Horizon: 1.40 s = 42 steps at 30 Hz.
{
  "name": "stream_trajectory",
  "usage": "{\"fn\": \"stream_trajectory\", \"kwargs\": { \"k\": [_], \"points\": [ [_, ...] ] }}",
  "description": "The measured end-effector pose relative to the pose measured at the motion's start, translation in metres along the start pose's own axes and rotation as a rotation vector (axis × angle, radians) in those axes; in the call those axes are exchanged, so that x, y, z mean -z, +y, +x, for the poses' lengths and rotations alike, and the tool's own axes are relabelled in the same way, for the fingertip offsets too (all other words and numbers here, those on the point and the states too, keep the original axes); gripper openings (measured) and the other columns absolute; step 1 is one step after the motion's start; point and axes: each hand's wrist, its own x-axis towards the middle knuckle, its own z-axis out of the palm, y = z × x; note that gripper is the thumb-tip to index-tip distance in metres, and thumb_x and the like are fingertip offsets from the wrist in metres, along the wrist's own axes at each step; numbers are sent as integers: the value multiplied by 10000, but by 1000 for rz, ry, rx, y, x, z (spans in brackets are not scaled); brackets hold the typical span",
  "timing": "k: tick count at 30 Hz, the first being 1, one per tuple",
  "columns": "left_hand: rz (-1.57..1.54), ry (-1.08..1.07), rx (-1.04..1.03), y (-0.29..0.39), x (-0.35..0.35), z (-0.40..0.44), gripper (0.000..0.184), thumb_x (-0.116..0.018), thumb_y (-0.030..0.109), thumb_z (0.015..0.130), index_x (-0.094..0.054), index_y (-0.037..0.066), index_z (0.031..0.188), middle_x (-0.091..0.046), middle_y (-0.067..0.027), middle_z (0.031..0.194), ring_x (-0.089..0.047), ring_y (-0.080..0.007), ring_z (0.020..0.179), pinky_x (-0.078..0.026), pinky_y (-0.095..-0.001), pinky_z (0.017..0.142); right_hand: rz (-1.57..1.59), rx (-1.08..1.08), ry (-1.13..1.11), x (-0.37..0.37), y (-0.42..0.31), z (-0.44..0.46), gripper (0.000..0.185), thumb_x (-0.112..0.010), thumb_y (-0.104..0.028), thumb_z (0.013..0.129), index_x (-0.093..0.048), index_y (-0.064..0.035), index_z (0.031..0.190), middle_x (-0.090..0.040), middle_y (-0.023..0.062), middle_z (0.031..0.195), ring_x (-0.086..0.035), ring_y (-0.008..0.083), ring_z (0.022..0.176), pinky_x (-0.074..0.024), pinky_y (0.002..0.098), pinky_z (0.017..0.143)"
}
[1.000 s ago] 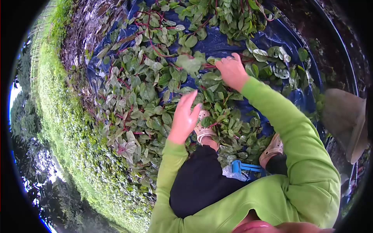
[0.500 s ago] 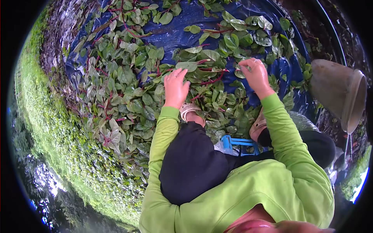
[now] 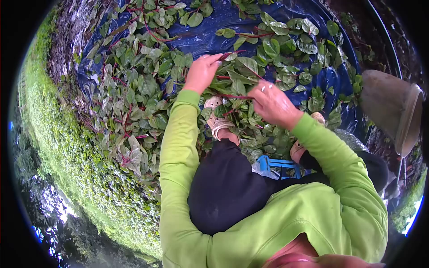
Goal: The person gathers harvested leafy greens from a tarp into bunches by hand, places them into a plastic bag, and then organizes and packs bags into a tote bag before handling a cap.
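My left hand (image 3: 202, 73) is closed, its fingertips pinching a dark red piece of Malabar spinach stem (image 3: 230, 55). Lower and to the right, my right hand (image 3: 273, 103) is closed on the end of a longer red Malabar spinach stem (image 3: 237, 96), which runs left from the fingers. Between the two hands are green leaves (image 3: 247, 66) and more red stems. Both hands are over a heap of leafy cuttings (image 3: 145, 85) spread on a blue plastic sheet (image 3: 196, 38). My right fingertips are partly hidden behind the hand.
A beige clog (image 3: 216, 117) is on one foot among the leaves; the other foot is at the right. Close to the legs stands a blue plastic stool (image 3: 279, 164). A grey-brown bucket (image 3: 386, 105) lies tipped at the right. Green plants (image 3: 67, 147) grow at the left.
My right hand has moved down and left and closed on a red stem end. My left hand has moved up slightly, its fingers now pinched on a stem.
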Motion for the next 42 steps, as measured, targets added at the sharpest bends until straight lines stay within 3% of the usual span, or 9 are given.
{"fn": "stream_trajectory", "kwargs": {
  "k": [3, 7, 11, 12, 15, 18, 22, 32, 42],
  "points": [
    [-41, -114, -12, 18, 14, -4, 279, -562, 71, 910, -746, 120, 1114, -690, -173, 967, -655, -373, 894, -520, -407, 824, -9, -132, -205, -3, -14, -13, 242, -620, -43, 746, -605, -31, 987, -575, 139, 978, -561, 358, 960, -458, 461, 921],
    [77, -203, -144, 38, -9, -24, 284, -545, 12, 882, -740, 138, 1045, -649, -126, 950, -641, -342, 930, -519, -412, 820, -91, 30, 11, -12, -27, -15, 243, -630, -100, 721, -633, -26, 952, -603, 145, 1061, -582, 355, 1042, -454, 487, 922],
    [-357, -217, -83, 46, -51, -50, 221, -612, 32, 888, -663, 61, 1101, -647, -111, 975, -642, -261, 956, -513, -373, 849, -211, -15, 116, -18, -16, -9, 232, -647, -119, 720, -620, -23, 929, -587, 161, 1089, -583, 346, 1069, -460, 450, 934],
    [-541, -307, 195, 50, -56, -59, 249, -636, 60, 911, -590, 20, 1153, -655, -119, 1003, -631, -205, 962, -506, -351, 864, -158, -35, 106, -28, -9, -14, 226, -648, -120, 720, -618, -27, 924, -587, 159, 1085, -587, 341, 1054, -464, 445, 918],
    [-546, -283, 414, 33, -73, -63, 265, -646, 44, 894, -584, 37, 1152, -653, -76, 1042, -629, -196, 1001, -509, -354, 860, -131, -131, -59, -36, -10, -29, 190, -643, -145, 757, -599, -51, 916, -597, 143, 1015, -615, 320, 913, -472, 434, 811],
    [-19, 0, -109, 35, -78, -47, 238, -707, 79, 829, -637, 56, 1056, -662, -101, 994, -635, -274, 948, -499, -414, 850, -164, -159, -199, -46, -9, -44, 190, -630, -169, 795, -573, -70, 947, -577, 115, 922, -611, 305, 817, -459, 434, 758],
    [433, -61, -475, 54, -89, -17, 171, -694, 146, 795, -681, 101, 959, -673, -70, 1001, -632, -269, 993, -453, -412, 921, -149, -178, -178, -55, -9, -48, 186, -604, -140, 785, -590, -89, 963, -636, 119, 852, -652, 318, 768, -461, 449, 727],
    [554, -94, -276, 79, -78, -39, 245, -678, 262, 809, -594, 64, 927, -602, -125, 894, -624, -302, 844, -530, -440, 691, -222, -235, -401, -49, -4, -50, 240, -595, -129, 821, -615, -108, 1060, -676, 115, 892, -688, 314, 828, -482, 442, 771],
    [333, -97, -424, 55, -99, -62, 179, -647, 227, 858, -674, 75, 767, -666, -130, 893, -638, -294, 883, -534, -427, 790, -269, -276, -400, -66, -13, -54, 169, -573, -118, 848, -598, -86, 1012, -649, 119, 885, -683, 309, 813, -513, 440, 745]
  ]
}}
